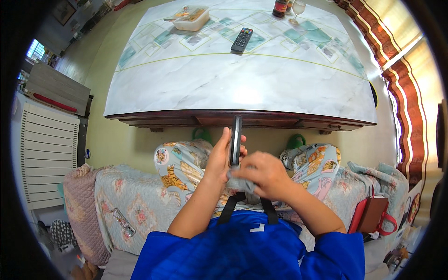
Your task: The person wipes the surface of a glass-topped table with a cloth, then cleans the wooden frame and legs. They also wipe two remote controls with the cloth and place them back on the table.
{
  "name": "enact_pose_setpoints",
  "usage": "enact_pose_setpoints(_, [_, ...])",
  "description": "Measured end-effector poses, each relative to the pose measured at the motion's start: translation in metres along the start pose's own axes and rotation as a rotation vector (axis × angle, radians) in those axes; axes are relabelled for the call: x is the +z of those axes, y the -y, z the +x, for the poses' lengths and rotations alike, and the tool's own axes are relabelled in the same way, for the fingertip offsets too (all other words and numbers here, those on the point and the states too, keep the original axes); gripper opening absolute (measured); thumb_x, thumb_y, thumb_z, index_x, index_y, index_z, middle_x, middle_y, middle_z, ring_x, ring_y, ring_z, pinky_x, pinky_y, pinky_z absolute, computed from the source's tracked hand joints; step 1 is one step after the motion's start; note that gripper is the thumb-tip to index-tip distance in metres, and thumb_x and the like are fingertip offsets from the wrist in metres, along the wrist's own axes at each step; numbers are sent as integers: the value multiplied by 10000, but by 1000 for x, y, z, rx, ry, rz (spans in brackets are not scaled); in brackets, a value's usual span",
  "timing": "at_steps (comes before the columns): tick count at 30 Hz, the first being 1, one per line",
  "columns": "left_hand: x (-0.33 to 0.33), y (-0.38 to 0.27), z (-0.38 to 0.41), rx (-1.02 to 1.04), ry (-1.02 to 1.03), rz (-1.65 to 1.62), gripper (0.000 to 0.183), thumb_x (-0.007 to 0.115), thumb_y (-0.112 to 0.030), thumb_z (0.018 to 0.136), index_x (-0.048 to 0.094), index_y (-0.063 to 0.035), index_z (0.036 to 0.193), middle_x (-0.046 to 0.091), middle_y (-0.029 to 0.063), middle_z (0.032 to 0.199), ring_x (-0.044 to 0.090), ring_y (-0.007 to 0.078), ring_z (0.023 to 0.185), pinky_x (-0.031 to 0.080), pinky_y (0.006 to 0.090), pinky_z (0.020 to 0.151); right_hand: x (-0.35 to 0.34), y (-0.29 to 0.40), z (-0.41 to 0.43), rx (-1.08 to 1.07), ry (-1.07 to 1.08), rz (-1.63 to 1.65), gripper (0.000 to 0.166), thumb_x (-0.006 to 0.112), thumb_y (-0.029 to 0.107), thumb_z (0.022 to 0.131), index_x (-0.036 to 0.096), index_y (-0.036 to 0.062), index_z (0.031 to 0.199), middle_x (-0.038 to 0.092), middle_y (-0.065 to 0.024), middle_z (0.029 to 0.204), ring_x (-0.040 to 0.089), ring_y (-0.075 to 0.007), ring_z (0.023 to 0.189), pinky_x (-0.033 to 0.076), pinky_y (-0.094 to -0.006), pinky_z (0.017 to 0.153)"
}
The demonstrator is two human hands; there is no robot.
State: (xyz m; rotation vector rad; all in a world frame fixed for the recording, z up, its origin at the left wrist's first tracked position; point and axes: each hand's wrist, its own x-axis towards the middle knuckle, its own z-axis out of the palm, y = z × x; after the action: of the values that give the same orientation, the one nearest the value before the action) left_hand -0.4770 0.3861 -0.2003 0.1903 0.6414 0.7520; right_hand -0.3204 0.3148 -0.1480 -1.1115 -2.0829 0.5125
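My left hand (220, 155) holds a slim black device (236, 140), seen edge-on and upright, likely a remote control, over my lap. At its lower end my right hand (264, 171), blurred, has a greyish cloth (245, 183) in its fingers, close against the device. Beyond, on the marble-patterned table, lies a black remote control (242, 40) with coloured buttons. How far the cloth wraps the device is hidden by my fingers.
The table's dark wooden edge (196, 113) runs before my knees. On the table stand a plastic container (192, 21), a dark bottle (280, 7) and a stemmed glass (297, 9). A phone (124, 222) lies on the quilted sofa cover; a red bag (358, 213) stands at right.
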Motion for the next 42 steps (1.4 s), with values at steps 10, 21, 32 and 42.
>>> enact_pose_setpoints(10, [2, 9, 12, 82, -96, -329, 347, 553, -366, 975, 565, -53, 1125, 619, 81, 958, 610, 195, 841, 518, 362, 820, 12, -2, 1, 79, -233, -45, 440, 644, 8, 640, 713, 177, 1040, 607, -36, 912, 596, -250, 794, 469, -356, 654])
enact_pose_setpoints(21, [12, 8, 4, 56, -51, -432, 469, 486, -431, 985, 546, -3, 1168, 625, 122, 1071, 610, 222, 928, 496, 372, 893, 8, -12, -9, 87, -214, -81, 359, 669, 25, 647, 720, 179, 968, 611, -32, 889, 591, -252, 778, 464, -363, 645])
enact_pose_setpoints(32, [21, 1, -3, 234, 139, -281, 490, 383, -406, 1031, 475, -38, 1342, 596, 108, 1181, 598, 202, 987, 492, 349, 899, 10, 4, -3, 155, -324, -2, 448, 620, -40, 598, 724, 133, 998, 610, -66, 900, 602, -277, 813, 486, -377, 673])
enact_pose_setpoints(42, [30, 13, -9, 420, 90, -112, 515, 356, -427, 1035, 432, -45, 1373, 595, 87, 1139, 591, 175, 986, 499, 325, 874, 25, 10, 3, 153, -340, -108, 443, 646, -13, 575, 719, 141, 984, 602, -41, 878, 591, -257, 789, 466, -366, 648])
